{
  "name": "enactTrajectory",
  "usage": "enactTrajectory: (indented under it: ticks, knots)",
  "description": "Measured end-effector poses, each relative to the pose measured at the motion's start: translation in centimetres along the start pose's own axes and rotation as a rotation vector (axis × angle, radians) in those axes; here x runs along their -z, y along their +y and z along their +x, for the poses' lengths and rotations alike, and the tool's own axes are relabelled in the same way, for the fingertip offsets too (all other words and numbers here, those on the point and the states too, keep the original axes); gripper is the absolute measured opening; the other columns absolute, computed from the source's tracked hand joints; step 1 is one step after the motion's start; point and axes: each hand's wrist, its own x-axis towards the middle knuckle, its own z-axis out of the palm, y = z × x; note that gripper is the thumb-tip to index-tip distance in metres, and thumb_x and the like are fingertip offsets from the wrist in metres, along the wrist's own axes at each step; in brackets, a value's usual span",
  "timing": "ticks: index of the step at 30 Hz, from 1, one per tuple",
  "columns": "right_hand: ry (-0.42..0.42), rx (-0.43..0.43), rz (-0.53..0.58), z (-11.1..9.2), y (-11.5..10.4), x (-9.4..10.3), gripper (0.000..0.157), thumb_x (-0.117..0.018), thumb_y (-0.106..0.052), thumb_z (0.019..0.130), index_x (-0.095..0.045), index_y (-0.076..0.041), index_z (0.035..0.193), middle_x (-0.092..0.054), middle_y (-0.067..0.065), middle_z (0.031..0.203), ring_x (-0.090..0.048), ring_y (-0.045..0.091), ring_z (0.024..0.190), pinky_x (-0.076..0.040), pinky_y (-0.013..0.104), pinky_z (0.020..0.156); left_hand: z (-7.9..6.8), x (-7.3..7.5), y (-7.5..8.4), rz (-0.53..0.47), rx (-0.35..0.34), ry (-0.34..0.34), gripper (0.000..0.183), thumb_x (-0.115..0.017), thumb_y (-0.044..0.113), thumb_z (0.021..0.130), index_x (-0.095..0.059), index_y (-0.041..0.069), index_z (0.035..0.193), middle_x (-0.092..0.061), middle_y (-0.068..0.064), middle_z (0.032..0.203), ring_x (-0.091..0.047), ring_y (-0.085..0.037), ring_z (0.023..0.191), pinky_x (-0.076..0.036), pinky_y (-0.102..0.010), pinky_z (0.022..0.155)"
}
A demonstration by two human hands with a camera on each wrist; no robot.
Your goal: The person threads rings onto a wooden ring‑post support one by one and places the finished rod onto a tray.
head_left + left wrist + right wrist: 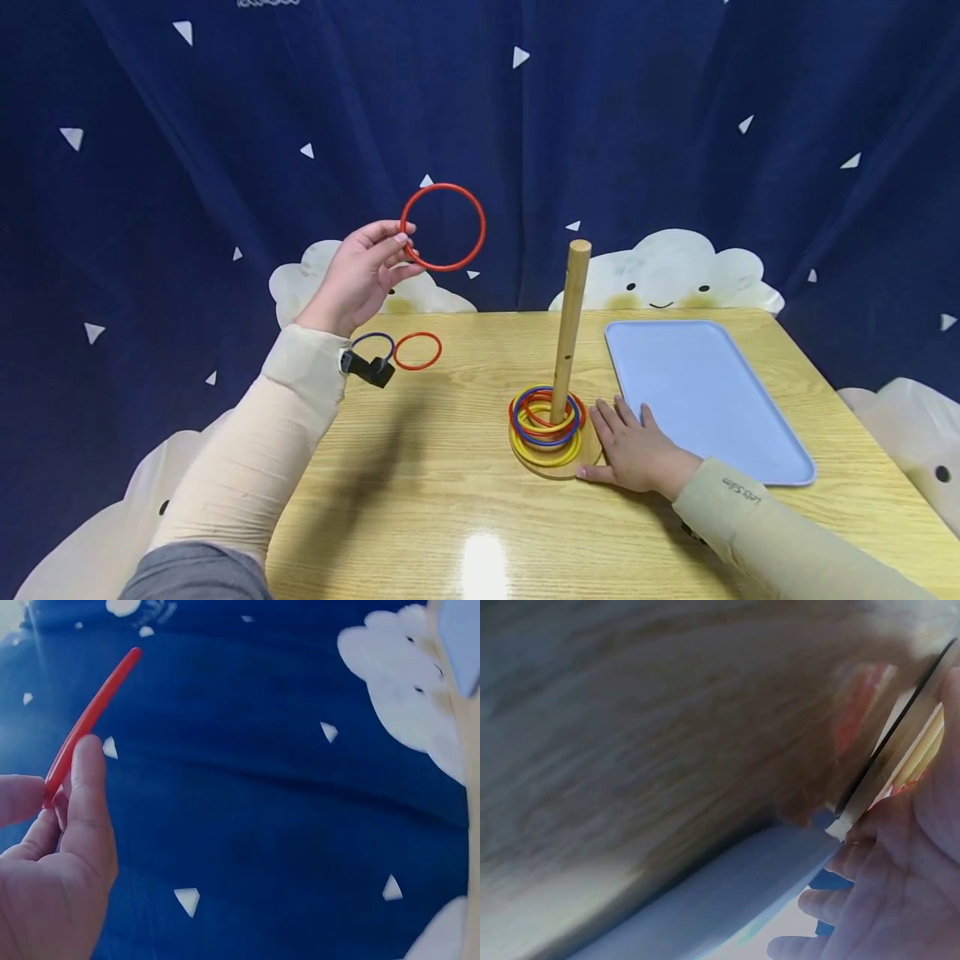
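Note:
Raised above the table, my left hand [367, 271] pinches a red ring [483, 218] at its left side between thumb and fingers. The left wrist view shows the same red ring [94, 709] nearly edge-on. My right hand [637, 450] lies with spread fingers at the right edge of the round wooden base [591, 457], touching it. From that base rises an upright wooden peg [572, 333]. Several red, yellow and blue rings [546, 458] lie stacked loosely around the foot of the peg. In the right wrist view the base's edge [885, 757] meets the right hand [900, 885].
A light blue tray [697, 392] lies on the right of the wooden table [450, 500], close to the right hand. Farther left, another red ring [417, 367] and a blue ring [375, 335] lie flat, partly behind the left wrist camera [371, 369]. A dark blue curtain [637, 125] hangs behind.

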Motion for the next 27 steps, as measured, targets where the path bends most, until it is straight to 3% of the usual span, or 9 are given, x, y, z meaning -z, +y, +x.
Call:
enactTrajectory:
  ticks: [3, 9, 19, 27]
  knots:
    - [-0.005, -0.003, -0.005, 0.2, -0.1, 0.2, 0.105, -0.053, -0.073, 0.094, -0.035, 0.012, 0.153, -0.03, 0.034, 0.159, -0.02, 0.058, 0.146, -0.018, 0.081, 0.109, 0.1, -1.5, 0.6, -0.038, -0.018, -0.033, 0.023, -0.048, -0.005, 0.106, -0.069, 0.004, 0.103, -0.062, -0.006, 0.088, -0.063, -0.015, 0.077, -0.062, -0.03, 0.076]
    - [-0.021, -0.011, -0.05, 0.4, 0.3, -0.4, 0.109, -0.045, -0.079, 0.094, -0.032, 0.01, 0.155, -0.026, 0.034, 0.161, -0.018, 0.057, 0.148, -0.019, 0.079, 0.111, 0.5, -4.2, 1.0, -0.061, -0.026, -0.097, 0.027, -0.047, -0.006, 0.105, -0.071, 0.006, 0.099, -0.062, -0.006, 0.086, -0.062, -0.015, 0.076, -0.061, -0.028, 0.074]
    - [-0.06, -0.015, -0.011, 0.0, -0.1, 0.1, 0.109, -0.046, -0.077, 0.095, -0.028, 0.012, 0.156, -0.022, 0.036, 0.161, -0.017, 0.058, 0.147, -0.017, 0.08, 0.11, 1.1, -7.6, 1.2, -0.024, 0.044, -0.162, 0.019, -0.05, -0.005, 0.105, -0.067, 0.002, 0.103, -0.062, -0.007, 0.089, -0.061, -0.016, 0.077, -0.06, -0.026, 0.071]
    - [-0.042, -0.004, 0.004, 0.1, -0.4, 0.0, 0.106, -0.052, -0.073, 0.095, -0.031, 0.013, 0.154, -0.026, 0.036, 0.159, -0.02, 0.059, 0.146, -0.02, 0.081, 0.108, 1.3, -9.2, 0.5, 0.027, 0.121, -0.211, 0.015, -0.051, -0.004, 0.106, -0.065, 0.001, 0.106, -0.061, -0.008, 0.092, -0.059, -0.017, 0.077, -0.06, -0.028, 0.071]
